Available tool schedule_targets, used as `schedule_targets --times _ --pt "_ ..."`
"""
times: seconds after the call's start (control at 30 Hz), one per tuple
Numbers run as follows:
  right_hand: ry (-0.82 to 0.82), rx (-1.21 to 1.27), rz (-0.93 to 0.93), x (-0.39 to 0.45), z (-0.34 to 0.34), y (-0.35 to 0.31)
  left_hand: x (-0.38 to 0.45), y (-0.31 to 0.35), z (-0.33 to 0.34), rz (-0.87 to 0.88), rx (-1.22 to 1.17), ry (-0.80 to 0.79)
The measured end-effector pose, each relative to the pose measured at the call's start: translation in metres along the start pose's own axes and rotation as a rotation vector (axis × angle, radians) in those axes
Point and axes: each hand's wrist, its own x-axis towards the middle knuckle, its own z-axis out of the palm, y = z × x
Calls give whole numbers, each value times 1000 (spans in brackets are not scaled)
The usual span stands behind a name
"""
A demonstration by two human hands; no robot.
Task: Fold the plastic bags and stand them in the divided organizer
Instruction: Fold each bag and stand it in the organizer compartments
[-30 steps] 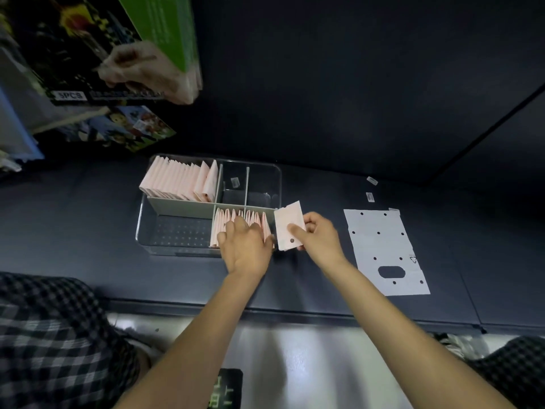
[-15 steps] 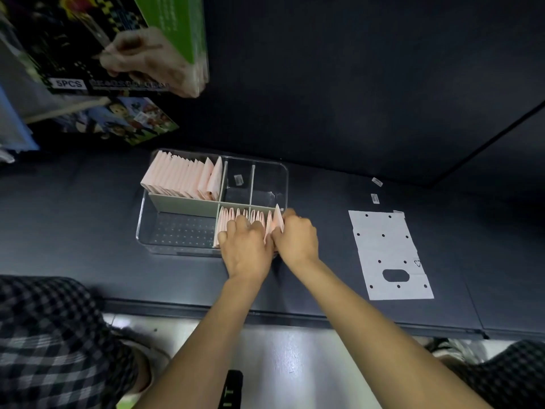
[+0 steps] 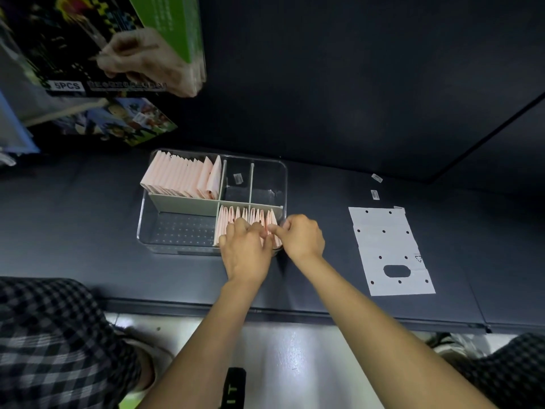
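Both arms extended | left hand (image 3: 246, 249) fingers curled on folded bags (image 3: 244, 215) | right hand (image 3: 300, 236) pinching rightmost bag

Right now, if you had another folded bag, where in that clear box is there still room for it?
The organizer has three free compartments: the near left one, beside the near row of bags, and the two small far ones. The far-left row looks packed, and both hands crowd the near right.

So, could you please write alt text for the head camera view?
Two hands, left hand and right hand, tuck folded pink bags upright into a clear divided organizer on a dark table. A flat white bag lies to the right.
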Motion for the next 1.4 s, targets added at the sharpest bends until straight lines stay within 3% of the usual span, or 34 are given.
schedule_targets --times 0.13,0.27,0.33,0.53,0.63,0.73,0.9,0.97,1.03,1.17,1.4 --pt "-30 61 75 2 5 8 -3 0 -3 8 -53 -4" --pt "-177 346 115 5 5 18 -10 6 -5 107 -126 13" --pt "-161 470 96 2 2 31 -12 7 -5 181 -105 -9" --pt "78 162 2 -15 -29 141 -13 6 -1 233 39 -39" --pt "72 -56 115 -28 -40 199 -15 5 -3 188 87 -55" --pt "55 -99 126 -37 -42 228 -18 5 -5 171 122 -74" --pt "96 -78 51 -38 -43 224 -42 29 -6 377 -17 7" --pt "60 -119 14 -38 -44 219 -55 39 -1 513 -46 -50" --pt "-6 -141 -62 -39 -48 208 -68 44 9 593 -67 -204" --pt "-197 44 -193 -47 -56 168 -83 45 27 545 -152 -464" --pt "-445 191 -226 -65 -65 131 -87 43 31 338 -342 -520"
